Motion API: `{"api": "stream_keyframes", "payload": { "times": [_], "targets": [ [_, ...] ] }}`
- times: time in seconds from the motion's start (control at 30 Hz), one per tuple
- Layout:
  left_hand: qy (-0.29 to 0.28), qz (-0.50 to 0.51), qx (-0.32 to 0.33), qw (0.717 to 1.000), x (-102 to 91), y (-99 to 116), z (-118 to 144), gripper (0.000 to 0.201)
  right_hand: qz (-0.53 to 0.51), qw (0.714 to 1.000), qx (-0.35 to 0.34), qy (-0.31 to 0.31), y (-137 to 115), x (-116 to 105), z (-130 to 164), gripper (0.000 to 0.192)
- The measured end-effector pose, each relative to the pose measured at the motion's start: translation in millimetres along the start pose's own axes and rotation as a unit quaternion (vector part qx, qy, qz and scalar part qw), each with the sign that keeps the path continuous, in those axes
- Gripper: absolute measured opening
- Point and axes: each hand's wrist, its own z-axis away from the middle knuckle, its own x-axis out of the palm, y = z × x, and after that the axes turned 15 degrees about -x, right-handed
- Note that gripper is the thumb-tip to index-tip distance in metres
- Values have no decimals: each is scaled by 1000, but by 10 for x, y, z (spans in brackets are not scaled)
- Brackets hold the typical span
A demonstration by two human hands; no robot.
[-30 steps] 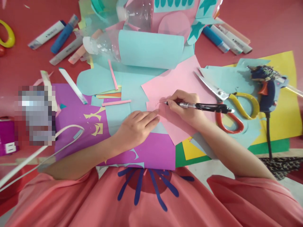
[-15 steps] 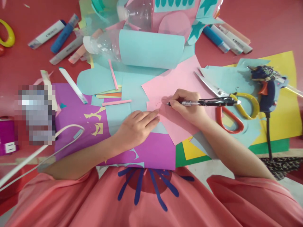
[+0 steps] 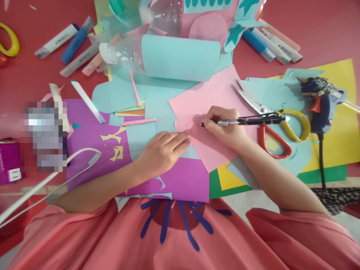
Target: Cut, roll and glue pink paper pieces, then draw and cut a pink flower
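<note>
Nearest: coral sleeves and a shirt front with dark blue strokes, both forearms reaching out over a purple sheet (image 3: 174, 180) bearing yellow cut-outs.

Left hand (image 3: 163, 152) laid flat, fingers together, fingertips pressing down the near-left edge of the pink paper (image 3: 208, 99). Holding nothing, only pinning.

Right hand (image 3: 225, 125) just beyond, closed in a writing grip around a black pen (image 3: 247, 121), barrel lying almost level and pointing right, tip touching the pink paper just past the left fingertips.

Judging progress: barely begun. Only a short thin curved line visible on the paper left of the pen tip; no closed outline yet, no cutting of that shape started. Most of the drawing apparently left to do.

Look of the pink paper: matte, thin, irregular and angular in outline, edges already cut from other work, lying flat across pale blue and purple sheets near the middle of the red table (image 3: 309, 30).

Right of the hand: scissors (image 3: 270, 120) with red and yellow handles, blades spread, partly under the pen. Further right, a blue glue gun (image 3: 320, 108) on yellow paper (image 3: 343, 123), cord trailing toward the near edge.

Farther back: a clear plastic bottle (image 3: 157, 56) wrapped in pale blue paper, lying on its side. Beyond and to both sides, markers (image 3: 67, 41) scattered.
</note>
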Motion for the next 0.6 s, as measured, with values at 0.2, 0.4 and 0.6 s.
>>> {"api": "stream_keyframes", "payload": {
  "times": [0.2, 0.4, 0.6],
  "targets": [
    [-37, 7, -1, 999, -21, 3, 2, 31, 7, 1000, 1, 17, 15, -7, 3, 16],
    [-62, -29, -5, 998, -52, 61, 38, 38, -61, 997, 22, 43, 25, -15, 14, 16],
    [-134, -37, -8, 990, -76, 96, 72, 51, -114, 993, -4, 25, -46, 58, -75, 10]
  ]
}}
